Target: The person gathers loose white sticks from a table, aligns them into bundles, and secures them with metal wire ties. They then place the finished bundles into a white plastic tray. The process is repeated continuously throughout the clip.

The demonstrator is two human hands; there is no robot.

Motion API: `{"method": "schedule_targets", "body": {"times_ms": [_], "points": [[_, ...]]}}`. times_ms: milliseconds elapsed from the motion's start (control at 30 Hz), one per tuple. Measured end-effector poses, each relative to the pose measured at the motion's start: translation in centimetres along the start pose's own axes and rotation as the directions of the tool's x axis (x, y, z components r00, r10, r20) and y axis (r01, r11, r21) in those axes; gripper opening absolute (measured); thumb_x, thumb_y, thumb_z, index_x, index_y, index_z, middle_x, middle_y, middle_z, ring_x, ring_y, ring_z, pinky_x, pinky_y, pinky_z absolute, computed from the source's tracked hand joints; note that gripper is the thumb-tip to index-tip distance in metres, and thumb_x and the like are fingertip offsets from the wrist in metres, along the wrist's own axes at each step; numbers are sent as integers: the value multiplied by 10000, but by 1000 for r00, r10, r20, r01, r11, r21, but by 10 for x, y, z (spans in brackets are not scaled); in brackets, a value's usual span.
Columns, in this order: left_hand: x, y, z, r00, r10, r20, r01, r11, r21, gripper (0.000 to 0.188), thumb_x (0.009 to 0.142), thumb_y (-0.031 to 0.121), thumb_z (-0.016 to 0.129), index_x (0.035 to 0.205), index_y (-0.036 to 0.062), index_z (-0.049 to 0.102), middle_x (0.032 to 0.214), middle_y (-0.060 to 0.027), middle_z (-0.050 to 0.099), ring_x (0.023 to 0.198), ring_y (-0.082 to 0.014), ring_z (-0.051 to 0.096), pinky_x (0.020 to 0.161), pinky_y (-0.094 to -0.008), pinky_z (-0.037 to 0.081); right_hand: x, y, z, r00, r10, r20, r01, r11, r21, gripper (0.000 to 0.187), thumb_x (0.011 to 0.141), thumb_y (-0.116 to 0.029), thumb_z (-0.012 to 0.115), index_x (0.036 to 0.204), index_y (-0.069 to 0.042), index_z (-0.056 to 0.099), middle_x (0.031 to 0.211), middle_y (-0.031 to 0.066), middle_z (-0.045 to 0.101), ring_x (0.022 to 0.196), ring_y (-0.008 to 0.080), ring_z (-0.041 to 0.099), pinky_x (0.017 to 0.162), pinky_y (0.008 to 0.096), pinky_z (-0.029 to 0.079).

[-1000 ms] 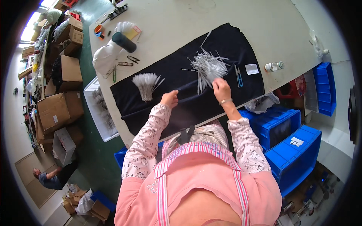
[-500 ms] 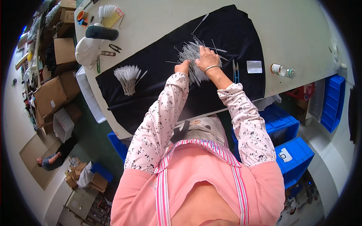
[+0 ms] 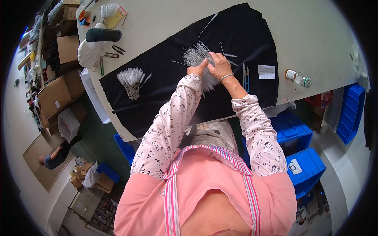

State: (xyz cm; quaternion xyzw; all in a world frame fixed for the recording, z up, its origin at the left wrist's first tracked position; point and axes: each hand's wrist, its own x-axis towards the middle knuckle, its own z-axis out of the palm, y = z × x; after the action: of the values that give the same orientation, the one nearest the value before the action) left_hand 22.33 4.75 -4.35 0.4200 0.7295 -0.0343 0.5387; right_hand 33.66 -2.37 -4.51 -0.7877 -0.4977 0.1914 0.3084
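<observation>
A thick bundle of thin wire brushes (image 3: 195, 56) with looped wire ends and white bristles lies on the black cloth (image 3: 165, 92). My left hand (image 3: 198, 69) is closed against its near left side, thumb raised along the brushes. From the right, my right hand (image 3: 219, 65), wearing a bracelet, curls its fingers and thumb round the same bundle. The bristle ends point toward me below the hands; some fingers are hidden behind the brushes. Several loose brushes lie just right of the bundle, and a single brush (image 3: 208, 24) rests farther off.
A second brush bundle (image 3: 132, 80) lies on the cloth's left. Blue-handled thread snips (image 3: 246, 78) and a paper slip (image 3: 267, 72) are to the right, a glass jar (image 3: 298, 78) beyond. Far left are a dark bottle (image 3: 103, 35), small snips (image 3: 118, 49) and more brushes (image 3: 109, 13).
My hands have come closer together round the bundle, the left moving right with its thumb up. The brushes look more gathered and aligned. A distant person at left has shifted slightly.
</observation>
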Motion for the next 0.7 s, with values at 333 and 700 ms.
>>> {"method": "schedule_targets", "body": {"times_ms": [333,700], "points": [[16,-26,-29,988,81,128,-51,973,-225,376,627,174,696,899,-80,645,872,-171,673,778,-279,662,722,-345,518,11,2,-33,955,234,185,-123,874,-469,254,692,-214,632,919,-111,681,980,70,623,941,246,586,802,432,424],[-21,-14,-46,926,141,349,86,823,-562,275,682,78,641,937,-24,616,843,-127,648,728,-260,652,687,-399,548,2,-32,-5,988,39,147,10,949,-314,372,656,-267,701,990,-135,603,966,50,603,958,242,567,806,431,391]]}}
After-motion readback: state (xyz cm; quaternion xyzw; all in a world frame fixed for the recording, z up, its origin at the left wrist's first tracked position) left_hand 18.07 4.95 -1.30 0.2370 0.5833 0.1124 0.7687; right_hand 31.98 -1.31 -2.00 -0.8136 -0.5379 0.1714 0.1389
